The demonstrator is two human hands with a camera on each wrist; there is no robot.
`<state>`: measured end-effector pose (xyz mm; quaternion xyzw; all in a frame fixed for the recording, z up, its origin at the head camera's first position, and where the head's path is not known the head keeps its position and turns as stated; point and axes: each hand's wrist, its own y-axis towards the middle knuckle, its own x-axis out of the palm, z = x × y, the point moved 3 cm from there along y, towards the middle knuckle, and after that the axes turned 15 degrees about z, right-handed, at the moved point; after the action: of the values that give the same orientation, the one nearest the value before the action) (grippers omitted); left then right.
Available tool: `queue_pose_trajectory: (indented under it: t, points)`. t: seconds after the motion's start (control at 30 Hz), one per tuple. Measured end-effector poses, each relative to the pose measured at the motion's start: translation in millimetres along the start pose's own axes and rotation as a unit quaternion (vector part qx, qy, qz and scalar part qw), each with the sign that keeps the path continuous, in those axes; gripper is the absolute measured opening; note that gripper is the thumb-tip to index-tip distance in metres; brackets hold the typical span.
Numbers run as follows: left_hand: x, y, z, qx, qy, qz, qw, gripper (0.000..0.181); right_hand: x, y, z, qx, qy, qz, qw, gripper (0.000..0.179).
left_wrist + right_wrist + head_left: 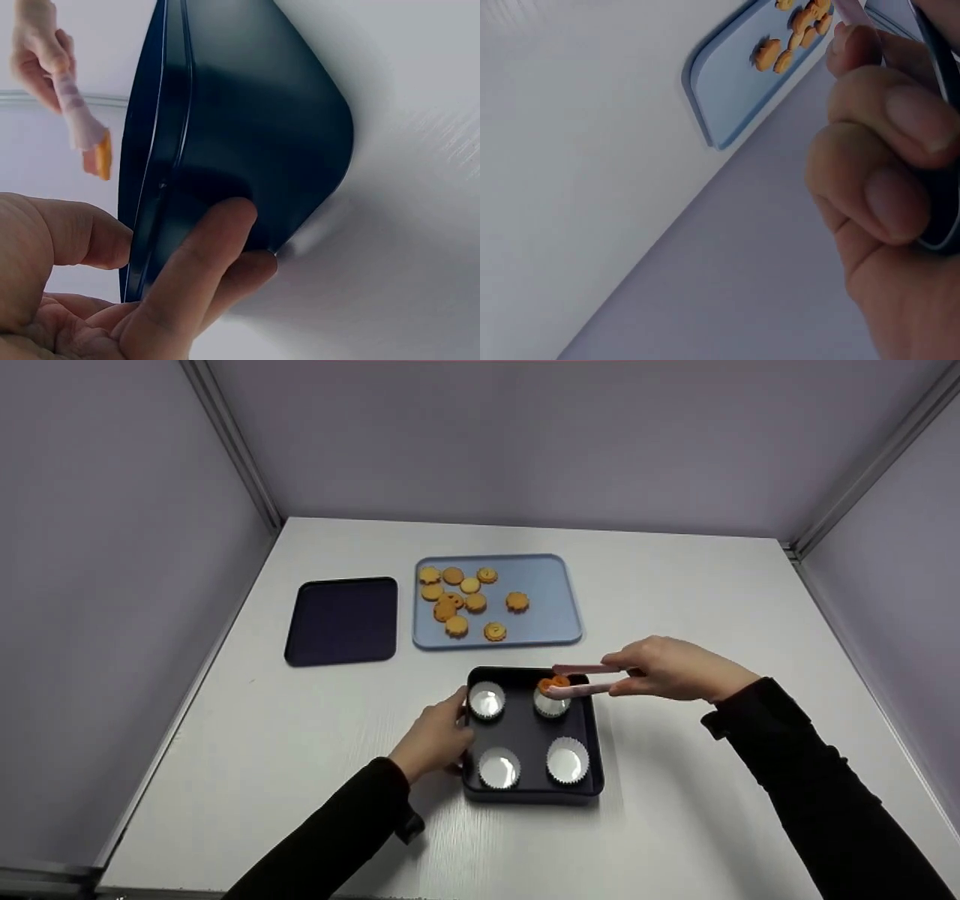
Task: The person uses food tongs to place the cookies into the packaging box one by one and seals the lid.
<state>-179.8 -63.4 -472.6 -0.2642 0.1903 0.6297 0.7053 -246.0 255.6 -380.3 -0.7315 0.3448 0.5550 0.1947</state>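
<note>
In the lower centre, three cups (499, 769) appear unfilled. Above the fourth cup (552, 709), an orange piece (561, 680) is held by tongs (589, 688) gripped in the right hand (664, 669); the box (531, 735) is gripped by the left hand (433, 739).

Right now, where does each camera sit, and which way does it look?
Head: worn on the head, facing forward and down at the dark box and blue tray; left grip, right grip and sleeves show.
Left wrist: worn there, facing the dark box's outer wall; left grip close up, right grip beyond.
Right wrist: worn there, facing past the close-up right grip to the blue tray.
Shared: head and right wrist views both show the blue tray's cookies.
</note>
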Motion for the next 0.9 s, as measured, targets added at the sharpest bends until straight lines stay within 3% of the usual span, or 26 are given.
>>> queue_pose_trajectory:
  t: [0.3,0.53,0.9]
  points:
    - [-1.7,-0.3,1.1,-0.009,-0.018,-0.004,0.9998,0.081,12.7,2.4,-4.4,-0.022,-0.039,-0.002,0.9990,0.019]
    - [-1.6,-1.3,1.2,-0.001,0.015,0.001,0.9999,0.080,21.2,1.5,-3.6,-0.035,-0.068,0.009,0.9970,0.021]
    - [-0.1,-2.4,0.3,0.005,0.025,0.005,0.9997,0.079,29.6,-0.1,-1.0,-0.034,-0.090,0.022,0.9951,0.025]
